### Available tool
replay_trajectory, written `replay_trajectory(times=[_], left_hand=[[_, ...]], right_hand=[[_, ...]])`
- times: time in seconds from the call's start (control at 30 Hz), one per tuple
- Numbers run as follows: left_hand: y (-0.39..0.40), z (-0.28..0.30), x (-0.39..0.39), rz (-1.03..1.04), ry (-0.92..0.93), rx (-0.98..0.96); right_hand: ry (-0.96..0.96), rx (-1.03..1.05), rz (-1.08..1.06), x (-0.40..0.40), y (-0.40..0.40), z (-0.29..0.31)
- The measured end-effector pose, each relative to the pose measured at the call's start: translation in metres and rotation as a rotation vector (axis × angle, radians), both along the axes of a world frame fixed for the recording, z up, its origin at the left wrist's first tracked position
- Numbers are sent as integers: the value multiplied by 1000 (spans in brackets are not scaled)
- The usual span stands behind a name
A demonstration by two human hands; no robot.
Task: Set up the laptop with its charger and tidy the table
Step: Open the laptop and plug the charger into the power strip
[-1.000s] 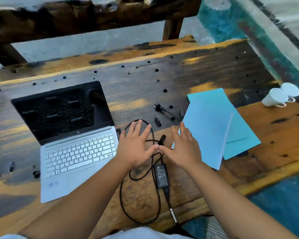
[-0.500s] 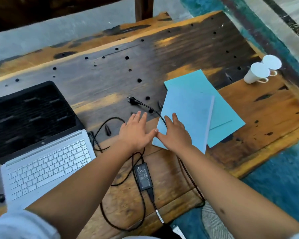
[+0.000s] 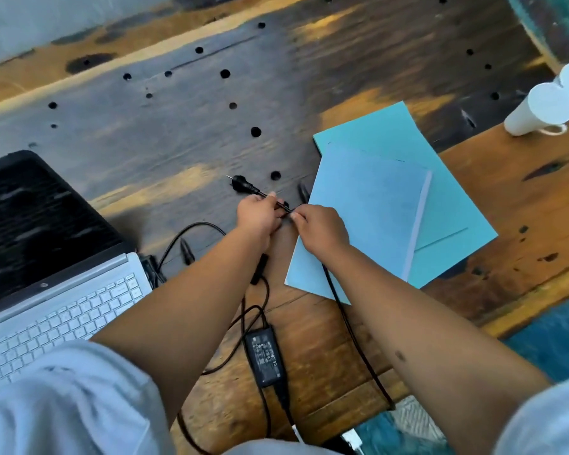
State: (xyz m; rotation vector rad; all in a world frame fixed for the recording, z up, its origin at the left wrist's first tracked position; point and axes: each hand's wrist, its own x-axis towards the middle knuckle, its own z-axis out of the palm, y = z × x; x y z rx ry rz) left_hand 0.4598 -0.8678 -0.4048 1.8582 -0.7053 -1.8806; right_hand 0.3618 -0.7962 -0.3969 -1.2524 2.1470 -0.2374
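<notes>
Grey sleeves (image 3: 63, 399) fill the bottom corners, and both bare forearms reach forward over the worn wooden tabletop (image 3: 309, 80). Nearest the body lies the black charger brick (image 3: 264, 356), label up, its thin leads looping around it; one lead runs off the near edge and is cut off by the frame. To the left, the silver laptop (image 3: 63, 307) sits open, its screen dark, its left side and front edge out of view and part of the keyboard hidden by the left sleeve. A cord end sits against its right edge, but whether it is plugged in is hard to make out. Farther on, the left hand (image 3: 257, 215) and right hand (image 3: 319, 228) meet over the black power cable (image 3: 352, 326), fingers of both curled and pinching it close together; the exact grip is blurred. Beyond the left hand the cable's plug (image 3: 242, 185) lies on the tabletop, prongs pointing away. Under the right hand lie two overlapping sheets, a pale blue paper (image 3: 368, 208) on a teal folder (image 3: 447, 205). At the far right stand two white mugs (image 3: 546, 110), upside down, the farther one partly cropped.
</notes>
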Motion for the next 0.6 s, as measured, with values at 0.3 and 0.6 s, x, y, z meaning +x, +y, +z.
replay_trajectory(times=[0.3, 0.6], left_hand=[[18, 29, 19, -130, 30, -98], [88, 99, 52, -84, 220, -77]], right_hand=[[-431, -45, -295, 12, 29, 30], [-600, -128, -395, 48, 110, 102]])
